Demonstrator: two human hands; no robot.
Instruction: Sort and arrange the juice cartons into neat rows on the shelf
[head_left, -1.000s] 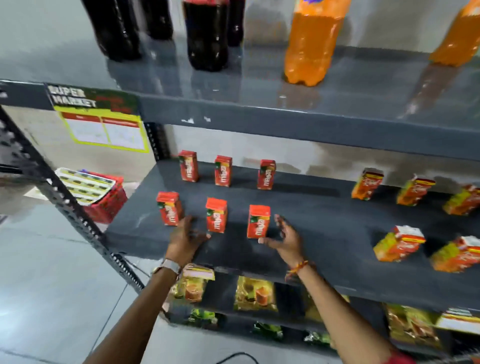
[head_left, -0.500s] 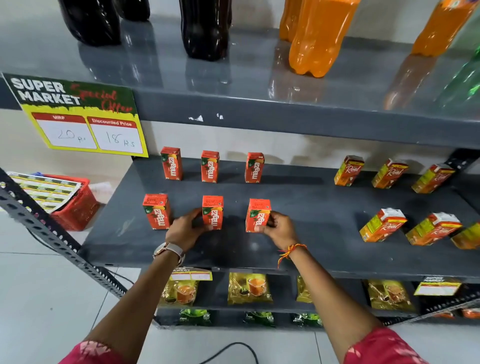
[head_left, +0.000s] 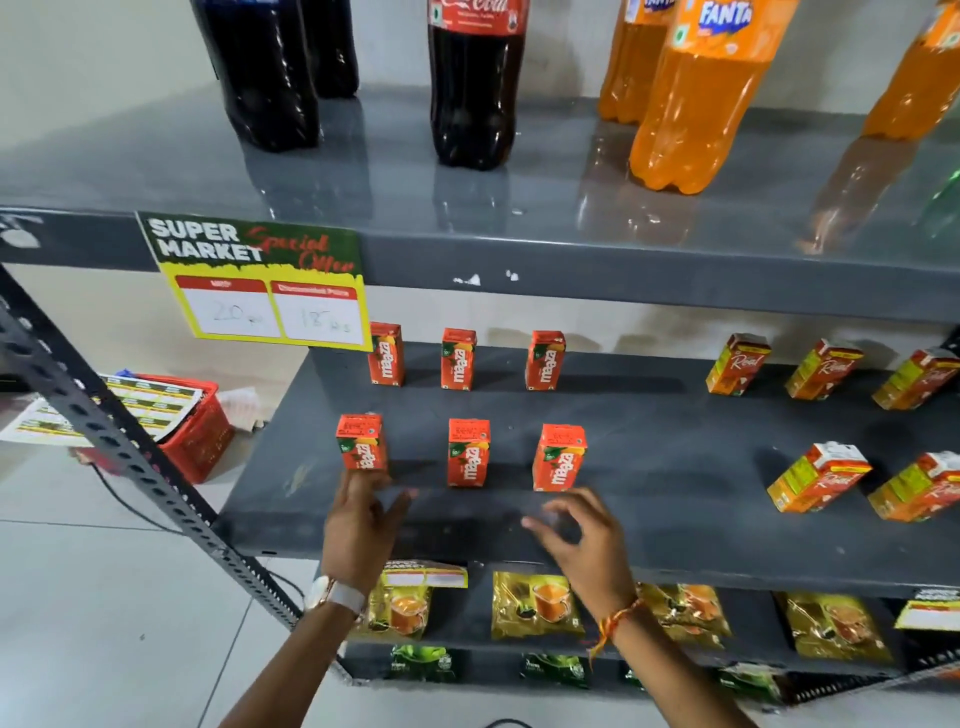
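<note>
Six red Maaza juice cartons stand upright in two rows of three on the dark grey middle shelf (head_left: 649, 467). The front row holds a left carton (head_left: 361, 441), a middle carton (head_left: 468, 452) and a right carton (head_left: 558, 457); the back row (head_left: 458, 358) stands behind them. My left hand (head_left: 363, 525) hovers in front of the left front carton, fingers apart, fingertips close to its base. Below the right front carton my right hand (head_left: 582, 535) is open and holds nothing. Yellow-and-red Real cartons (head_left: 818, 475) stand tilted at the shelf's right.
Cola bottles (head_left: 475, 83) and orange Fanta bottles (head_left: 706, 93) stand on the upper shelf. A yellow price sign (head_left: 260, 283) hangs from its edge. Tea packets (head_left: 535, 605) fill the lower shelf. A red basket (head_left: 195, 426) sits on the floor left, behind a slanted metal upright (head_left: 130, 457).
Both hands have let go of the middle and right front cartons and pulled back toward the shelf's front edge. The left hand has shifted left, under the left front carton.
</note>
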